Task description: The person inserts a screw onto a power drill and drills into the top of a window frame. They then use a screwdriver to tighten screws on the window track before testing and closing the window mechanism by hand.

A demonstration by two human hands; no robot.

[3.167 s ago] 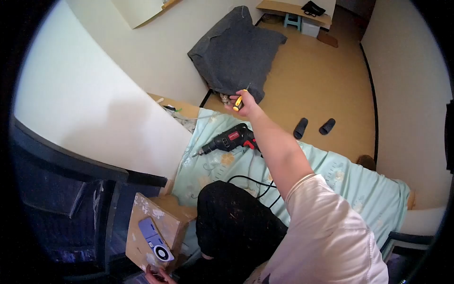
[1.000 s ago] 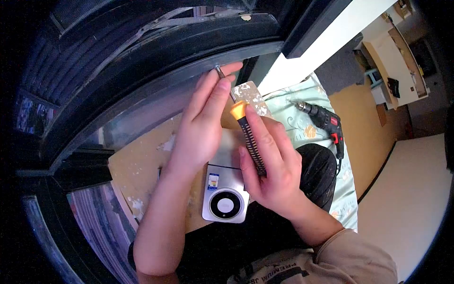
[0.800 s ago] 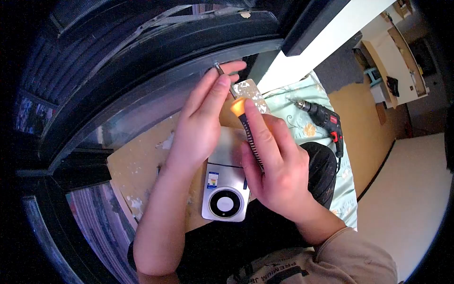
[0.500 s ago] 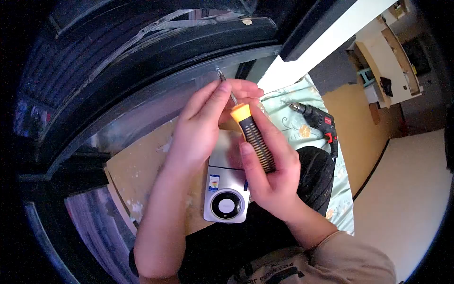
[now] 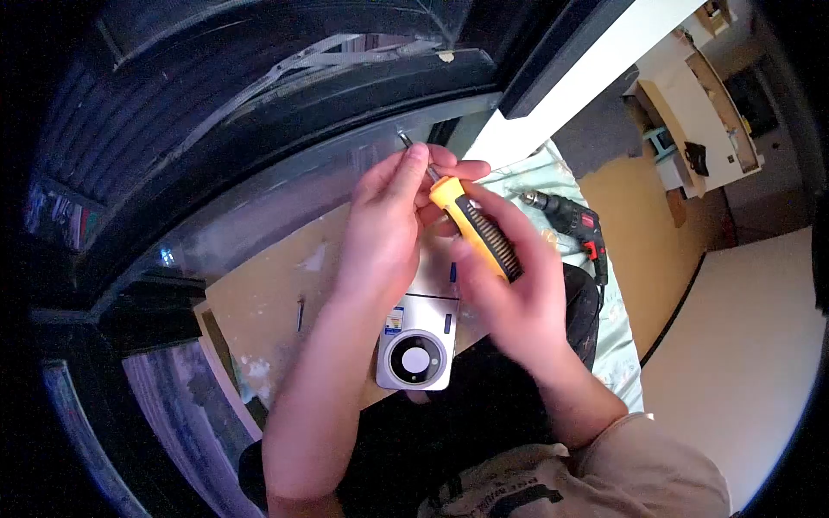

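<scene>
A screwdriver with a yellow and black handle (image 5: pixel 477 229) slants up toward the dark frame. Its ribbed grip lies in my right hand (image 5: pixel 527 285), whose fingers curl round it. Thumb and fingers of my left hand (image 5: pixel 389 203) pinch the metal shaft near the tip. That tip reaches the grey strip (image 5: pixel 345 147) of the frame; whether a screw sits under it is too small to make out. Below my hands rests a silver device (image 5: pixel 416 341) with a round black ring and a small sticker, partly covered by my right hand.
A power drill (image 5: pixel 574 226) lies on a pale green patterned cloth (image 5: pixel 617 345) to the right. On the brown board (image 5: pixel 259 302) is a small thin metal piece (image 5: pixel 300 314). A white post (image 5: pixel 596 78) rises beside the dark frame. Further off stands a pale desk (image 5: pixel 691 112).
The screwdriver handle has turned, showing more of its yellow side, and my right hand has rotated with it. My left hand keeps its pinch. The view has shifted slightly.
</scene>
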